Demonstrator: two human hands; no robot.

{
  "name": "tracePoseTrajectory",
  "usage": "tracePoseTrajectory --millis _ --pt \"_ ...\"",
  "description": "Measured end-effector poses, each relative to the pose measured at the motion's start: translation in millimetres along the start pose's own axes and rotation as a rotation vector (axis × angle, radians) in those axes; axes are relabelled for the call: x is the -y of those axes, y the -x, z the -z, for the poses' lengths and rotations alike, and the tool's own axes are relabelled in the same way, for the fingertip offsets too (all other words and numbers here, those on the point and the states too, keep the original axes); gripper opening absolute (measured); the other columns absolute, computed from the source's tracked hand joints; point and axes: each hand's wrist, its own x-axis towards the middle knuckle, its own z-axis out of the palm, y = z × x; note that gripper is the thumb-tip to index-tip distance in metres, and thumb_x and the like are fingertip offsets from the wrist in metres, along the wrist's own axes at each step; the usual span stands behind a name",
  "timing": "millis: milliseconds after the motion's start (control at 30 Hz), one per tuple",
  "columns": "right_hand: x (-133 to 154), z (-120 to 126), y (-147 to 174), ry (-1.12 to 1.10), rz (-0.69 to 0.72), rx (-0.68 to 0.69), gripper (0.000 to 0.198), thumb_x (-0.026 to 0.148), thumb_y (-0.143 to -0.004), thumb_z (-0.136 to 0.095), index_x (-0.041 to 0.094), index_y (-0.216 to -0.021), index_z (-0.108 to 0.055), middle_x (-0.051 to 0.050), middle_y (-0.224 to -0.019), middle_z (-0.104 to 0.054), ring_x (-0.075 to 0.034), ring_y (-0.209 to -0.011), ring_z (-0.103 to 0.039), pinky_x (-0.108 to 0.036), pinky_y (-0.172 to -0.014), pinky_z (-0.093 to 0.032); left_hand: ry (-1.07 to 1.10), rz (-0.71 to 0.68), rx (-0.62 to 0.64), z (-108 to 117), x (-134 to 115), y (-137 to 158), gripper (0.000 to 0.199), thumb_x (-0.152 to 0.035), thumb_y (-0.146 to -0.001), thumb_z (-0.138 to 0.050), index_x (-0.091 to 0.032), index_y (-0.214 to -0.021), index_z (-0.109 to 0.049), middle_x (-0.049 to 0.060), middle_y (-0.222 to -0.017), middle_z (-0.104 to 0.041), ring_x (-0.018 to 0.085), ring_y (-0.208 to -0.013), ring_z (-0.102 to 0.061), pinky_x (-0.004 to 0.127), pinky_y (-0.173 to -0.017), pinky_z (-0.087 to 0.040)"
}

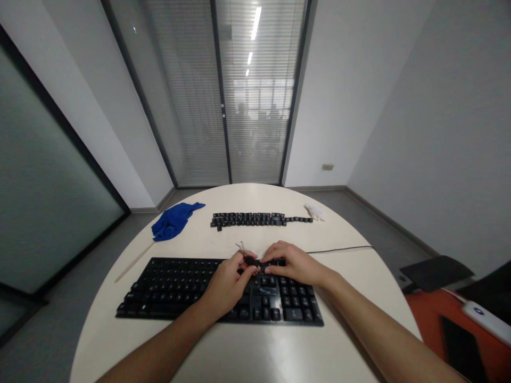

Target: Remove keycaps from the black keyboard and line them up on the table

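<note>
A black full-size keyboard [171,282] lies in front of me on a round table. My left hand [227,276] is over its middle, closed on a small keycap puller [250,260] with a dark handle; thin wire prongs point up and away from the fingers. My right hand [293,263] rests at the keyboard's upper right, thumb and forefinger apart over the keys near the puller. Farther back, removed black keycaps [247,219] lie in rows, with a single line of them running right. Some keys under my fingers are hidden.
The cream table [239,351] also carries a blue cloth [173,221], a light wooden stick [136,260] and a crumpled white tissue [315,211]. A black cable [339,249] runs off to the right. Beside the table stands an orange chair seat [429,319] with a white power strip [485,319].
</note>
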Motion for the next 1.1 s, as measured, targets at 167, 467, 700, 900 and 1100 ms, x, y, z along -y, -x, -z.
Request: tracePoseTrajectory --millis 167,467,700,900,1100 --pt "0 0 -1 0.017 -0.026 0.003 0.022 0.034 -0.093 -0.058 0.025 -0.105 -0.074 -0.006 -0.099 -0.071 -0.019 -0.095 -0.061 -0.035 -0.089 -0.046 -0.081 -0.015 -0.007 0 0 0 0.021 -0.027 -0.09 -0.055 -0.017 -0.106 -0.062 0.007 -0.088 -0.072 0.019 -0.078 -0.068 0.025 -0.063 -0.05" --pt "-3 -3 -1 0.032 -0.017 -0.013 0.02 0.031 -0.093 -0.059 0.023 -0.105 -0.071 -0.005 -0.099 -0.072 -0.018 -0.095 -0.062 -0.035 -0.09 -0.045 -0.346 -0.186 0.075 0 -8 6 0.015 -0.024 -0.091 -0.056 -0.02 -0.1 -0.067 0.005 -0.096 -0.074 0.021 -0.086 -0.069 0.03 -0.081 -0.049" --pt "-2 -3 -1 0.047 -0.014 -0.018 0.019 0.029 -0.093 -0.058 0.023 -0.105 -0.071 -0.005 -0.099 -0.072 -0.019 -0.096 -0.062 -0.036 -0.09 -0.046 -0.276 -0.152 0.049 -1 -9 5 0.015 -0.026 -0.091 -0.057 -0.019 -0.097 -0.069 0.004 -0.086 -0.073 0.019 -0.076 -0.067 0.027 -0.073 -0.049" --pt "-1 -3 -1 0.05 -0.022 -0.017 0.019 0.03 -0.092 -0.059 0.023 -0.106 -0.071 -0.004 -0.099 -0.072 -0.019 -0.096 -0.062 -0.035 -0.09 -0.046 -0.13 -0.072 0.037 -1 -8 4 0.013 -0.027 -0.09 -0.057 -0.017 -0.09 -0.065 0.005 -0.081 -0.072 0.018 -0.07 -0.067 0.025 -0.066 -0.049" --pt "-2 -3 -1 0.041 -0.007 -0.015 0.02 0.031 -0.093 -0.058 0.023 -0.107 -0.071 -0.004 -0.1 -0.072 -0.019 -0.096 -0.062 -0.036 -0.09 -0.045 0.009 -0.013 0.072 -1 -6 4 0.013 -0.027 -0.09 -0.057 -0.016 -0.09 -0.063 0.006 -0.084 -0.073 0.019 -0.075 -0.07 0.027 -0.068 -0.053"
